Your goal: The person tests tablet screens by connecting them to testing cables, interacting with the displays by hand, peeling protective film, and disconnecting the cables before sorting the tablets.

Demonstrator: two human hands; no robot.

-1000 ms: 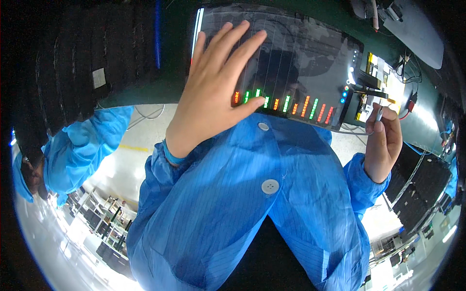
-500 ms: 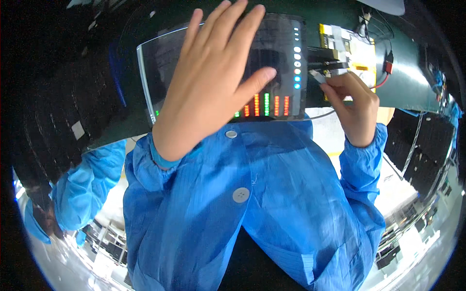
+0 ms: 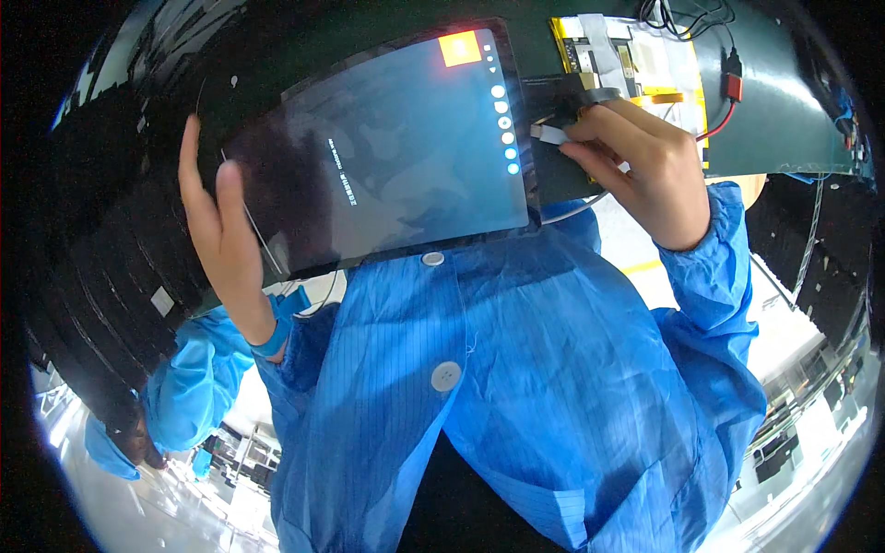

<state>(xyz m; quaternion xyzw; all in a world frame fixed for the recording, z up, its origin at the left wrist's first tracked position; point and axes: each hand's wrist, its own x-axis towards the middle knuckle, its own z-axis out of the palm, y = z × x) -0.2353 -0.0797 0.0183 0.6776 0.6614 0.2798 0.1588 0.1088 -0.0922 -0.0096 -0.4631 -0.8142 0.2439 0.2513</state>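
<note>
Right hand [image 3: 645, 166] pinches a plug [image 3: 551, 135] beside the tablet [image 3: 424, 166]; left hand [image 3: 226, 238], wide, is at its left edge.

A black rectangular glass tablet [image 3: 396, 120], centre frame, shows an orange square [image 3: 460, 49] at its upper right. Left of centre, the bare left hand [image 3: 228, 247] stands beside it, fingers extended; right of centre, the bare right hand [image 3: 650, 166] pinches a small white cable plug [image 3: 551, 135].

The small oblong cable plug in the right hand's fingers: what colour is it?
The small oblong cable plug is white, best seen in the head view.
</note>
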